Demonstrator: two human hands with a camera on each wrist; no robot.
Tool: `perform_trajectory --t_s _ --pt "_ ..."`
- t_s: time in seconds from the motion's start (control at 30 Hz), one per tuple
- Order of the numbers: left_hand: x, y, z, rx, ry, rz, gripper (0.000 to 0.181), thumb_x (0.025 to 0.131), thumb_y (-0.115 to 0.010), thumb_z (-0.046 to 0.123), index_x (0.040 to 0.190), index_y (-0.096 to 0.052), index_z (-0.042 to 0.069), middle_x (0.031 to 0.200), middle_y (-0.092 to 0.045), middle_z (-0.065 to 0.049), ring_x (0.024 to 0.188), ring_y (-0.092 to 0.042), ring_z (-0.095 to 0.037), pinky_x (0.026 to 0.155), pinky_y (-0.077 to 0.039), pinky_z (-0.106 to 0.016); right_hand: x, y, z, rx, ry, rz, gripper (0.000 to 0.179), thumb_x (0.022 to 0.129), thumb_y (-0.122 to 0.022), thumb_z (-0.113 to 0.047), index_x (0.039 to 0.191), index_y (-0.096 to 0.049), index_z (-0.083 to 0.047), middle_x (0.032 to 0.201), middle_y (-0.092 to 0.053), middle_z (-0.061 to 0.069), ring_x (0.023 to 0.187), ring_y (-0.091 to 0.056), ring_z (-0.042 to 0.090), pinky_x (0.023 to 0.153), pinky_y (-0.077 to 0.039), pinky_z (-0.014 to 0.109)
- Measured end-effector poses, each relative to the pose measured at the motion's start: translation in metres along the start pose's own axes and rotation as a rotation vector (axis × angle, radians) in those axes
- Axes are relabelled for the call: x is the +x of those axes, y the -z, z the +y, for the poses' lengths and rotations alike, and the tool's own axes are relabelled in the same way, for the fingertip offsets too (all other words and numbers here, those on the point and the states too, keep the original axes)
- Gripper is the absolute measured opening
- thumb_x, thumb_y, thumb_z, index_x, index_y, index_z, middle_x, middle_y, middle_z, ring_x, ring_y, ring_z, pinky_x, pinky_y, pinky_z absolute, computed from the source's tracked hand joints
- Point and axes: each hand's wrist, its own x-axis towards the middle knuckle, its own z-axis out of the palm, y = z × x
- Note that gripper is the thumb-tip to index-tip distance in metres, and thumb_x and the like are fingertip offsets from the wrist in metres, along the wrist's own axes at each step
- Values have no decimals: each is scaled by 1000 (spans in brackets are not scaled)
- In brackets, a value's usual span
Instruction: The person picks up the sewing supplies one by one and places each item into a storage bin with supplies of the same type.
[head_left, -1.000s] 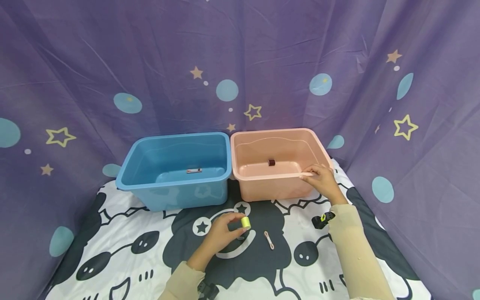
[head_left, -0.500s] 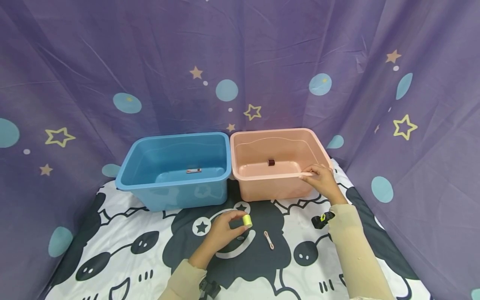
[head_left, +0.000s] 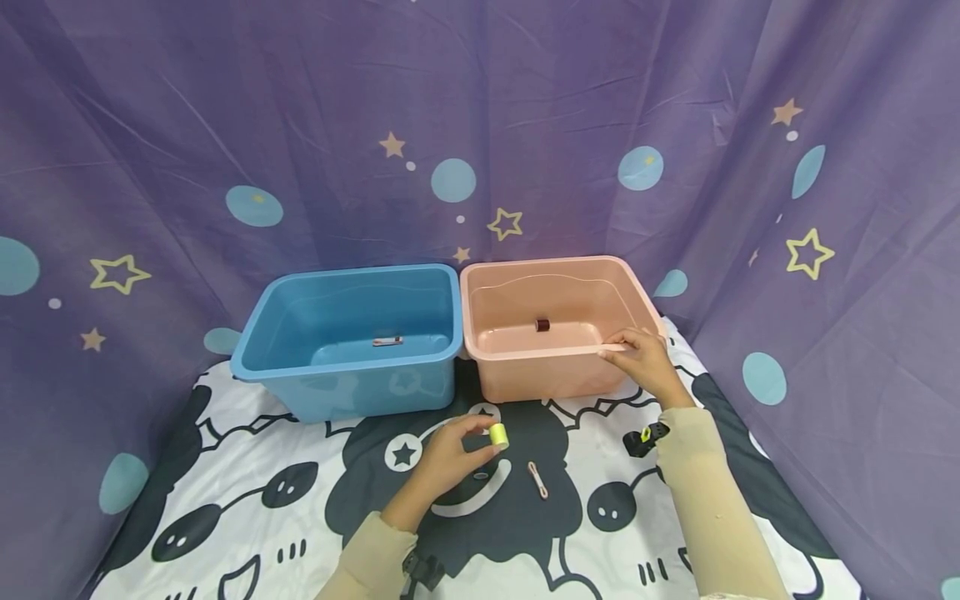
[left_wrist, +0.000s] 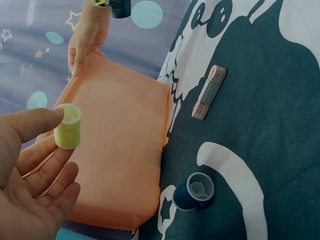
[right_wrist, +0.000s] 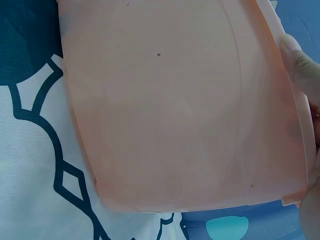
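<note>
My left hand (head_left: 442,458) pinches a yellow thread spool (left_wrist: 67,127) between thumb and fingers, above the dark patch of the cloth. My right hand (head_left: 643,360) grips the front rim of the peach tub (head_left: 540,379) near its right corner; in the right wrist view the thumb (right_wrist: 300,62) lies over the outer side of the rim. A dark brown thread spool (head_left: 543,325) lies inside that tub. On the cloth lie a folded pink tape measure (left_wrist: 209,93) and a dark teal thread spool (left_wrist: 193,191), which blends into the dark print in the head view.
Left of the peach tub stands a blue tub (head_left: 360,392), their rims side by side, with another folded tape measure (head_left: 387,342) on its floor. A purple curtain (head_left: 525,108) hangs close behind both. The patterned cloth (head_left: 247,467) spreads out in front.
My left hand, with the yellow thread spool, has shifted slightly right and a little toward the tubs. The right hand has stayed on the peach tub's rim.
</note>
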Motion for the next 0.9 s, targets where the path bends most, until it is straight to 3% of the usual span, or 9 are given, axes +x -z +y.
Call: perform_trajectory --t_s 0.33,0.5,0.77,0.9 --pt "7 2 6 -34 -71 21 36 79 -75 16 112 -66 7 104 -68 -4 96 -62 -22 86 -50 -44 1 0 -1 9 -6 -2 13 75 -78 -10 82 -68 -4 80 -67 11 85 -51 24 87 -26 39" --pt "9 2 8 -20 -75 35 34 79 -76 16 110 -66 8 103 -68 -3 94 -62 -20 83 -51 -37 1 0 0 6 -7 -5 13 76 -78 -10 82 -68 -4 81 -67 11 86 -51 24 88 -25 41" --pt "12 1 11 -36 -75 20 35 80 -75 19 113 -66 9 105 -67 -3 97 -62 -28 82 -51 -38 1 -1 0 3 -20 0 12 77 -77 -10 83 -69 -4 83 -67 10 86 -49 21 85 -28 36" --pt "15 1 13 -43 -74 20 35 81 -75 19 114 -66 10 106 -67 -2 96 -62 -23 83 -52 -36 1 0 -1 0 -20 2 13 77 -78 -11 82 -69 -4 82 -67 10 85 -49 20 84 -28 36"
